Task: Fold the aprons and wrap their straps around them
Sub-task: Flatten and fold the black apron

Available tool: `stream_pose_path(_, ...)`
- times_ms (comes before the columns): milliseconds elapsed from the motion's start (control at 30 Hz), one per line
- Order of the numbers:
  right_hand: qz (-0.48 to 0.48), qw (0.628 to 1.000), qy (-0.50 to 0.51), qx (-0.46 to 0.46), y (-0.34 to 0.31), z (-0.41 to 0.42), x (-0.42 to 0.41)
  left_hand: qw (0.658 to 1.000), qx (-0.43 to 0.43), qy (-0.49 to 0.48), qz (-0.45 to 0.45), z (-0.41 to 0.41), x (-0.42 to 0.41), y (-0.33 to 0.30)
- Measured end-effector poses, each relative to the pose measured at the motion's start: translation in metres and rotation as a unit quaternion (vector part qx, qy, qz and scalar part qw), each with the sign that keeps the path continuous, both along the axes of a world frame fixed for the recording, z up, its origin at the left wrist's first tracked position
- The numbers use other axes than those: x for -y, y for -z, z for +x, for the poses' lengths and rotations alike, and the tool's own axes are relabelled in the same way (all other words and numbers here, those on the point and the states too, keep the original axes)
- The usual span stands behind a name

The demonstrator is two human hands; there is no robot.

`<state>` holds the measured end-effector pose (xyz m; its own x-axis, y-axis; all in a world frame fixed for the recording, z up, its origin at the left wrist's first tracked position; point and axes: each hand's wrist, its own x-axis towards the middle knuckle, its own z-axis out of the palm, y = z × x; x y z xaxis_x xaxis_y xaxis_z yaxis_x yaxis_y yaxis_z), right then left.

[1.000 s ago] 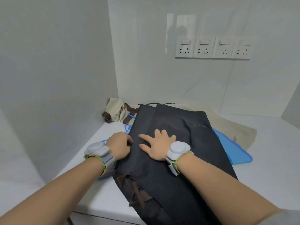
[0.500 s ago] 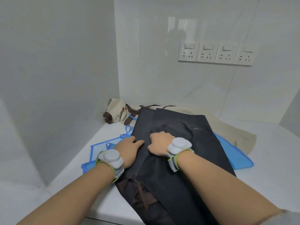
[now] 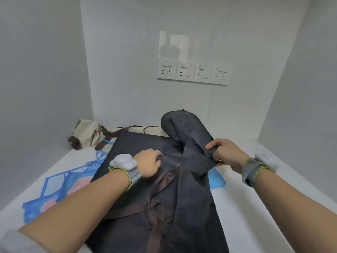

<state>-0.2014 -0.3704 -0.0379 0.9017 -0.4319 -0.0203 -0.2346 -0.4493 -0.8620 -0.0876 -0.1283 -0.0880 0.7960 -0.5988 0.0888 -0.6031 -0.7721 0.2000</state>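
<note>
A dark grey apron (image 3: 138, 152) lies across the white counter, its near end hanging over the front edge. My right hand (image 3: 225, 152) grips its right-hand layer and holds it lifted, so the cloth billows up at the back. My left hand (image 3: 148, 166) rests with curled fingers on the apron's middle and holds the cloth down there. Brown straps (image 3: 155, 207) lie bunched on the exposed lower layer between my forearms.
A blue apron (image 3: 54, 190) with pink patches lies under the dark one, showing at left and right. A folded beige apron (image 3: 87, 134) with brown straps sits in the back left corner. Several wall sockets (image 3: 192, 73) are on the back wall.
My right hand has moved from the apron's middle to the right and lifted the upper layer open, uncovering the brown straps. My left hand has shifted onto the apron's middle.
</note>
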Motion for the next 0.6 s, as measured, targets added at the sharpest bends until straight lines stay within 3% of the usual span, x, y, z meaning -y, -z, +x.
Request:
stream_pose_path(167,0.03,0.997,0.065,0.019,0.007,-0.038,0.067,0.995,-0.09,0.052,-0.008,-0.017,0.065,0.026)
stream_pose_path(367,-0.109,0.98,0.149,-0.068,0.043,-0.064,0.143,0.99,-0.061,0.005,0.129,-0.019,0.066,0.051)
stream_pose_path(467,-0.258,0.94,0.131,-0.181,0.049,-0.065,0.152,0.987,-0.051,-0.01,0.149,-0.014,0.057,0.056)
stream_pose_path(500,-0.313,0.925,0.117,-0.179,0.048,-0.063,0.148,0.987,-0.051,-0.012,0.153,-0.012,0.055,0.056)
stream_pose_path(533,-0.34,0.926,0.086,-0.14,0.045,-0.059,0.139,0.987,-0.054,-0.014,0.152,-0.011,0.054,0.055)
stream_pose_path(600,-0.309,0.95,-0.015,-0.051,0.038,-0.054,0.106,0.987,-0.054,-0.015,0.152,-0.009,0.055,0.052)
